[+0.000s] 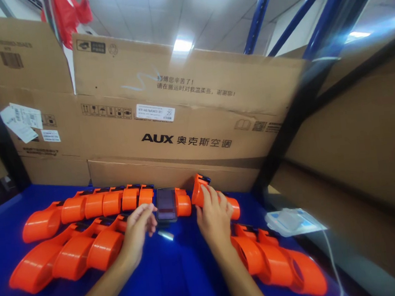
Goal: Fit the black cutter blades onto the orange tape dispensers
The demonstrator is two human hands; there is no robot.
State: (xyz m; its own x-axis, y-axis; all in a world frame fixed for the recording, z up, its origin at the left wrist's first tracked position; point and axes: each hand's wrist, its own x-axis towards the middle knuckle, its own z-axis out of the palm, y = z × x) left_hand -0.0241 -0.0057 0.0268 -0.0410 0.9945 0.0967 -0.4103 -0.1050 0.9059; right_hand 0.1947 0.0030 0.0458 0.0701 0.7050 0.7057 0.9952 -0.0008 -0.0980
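Note:
My right hand [214, 209] grips a short, round orange plastic piece [197, 192] with a black part at its top, tilted near the back of the blue table. A second piece lies under or beside those fingers, partly hidden. My left hand [139, 228] has loosely curled, parted fingers, with nothing visible in them. Its fingertips are by the left edge of a dark phone-like device [166, 205]; whether they touch cannot be made out. Another orange piece [183, 203] stands right of that device. A small pale shiny object [166, 235] lies in front of it.
Rows of similar orange pieces [74, 257] line the left side, with more orange pieces [276, 261] at right. Cardboard [193, 102] walls off the back of the blue table [182, 279]. A clear plastic package [293, 221] and white cable lie at right, beside a dark rack post [280, 135].

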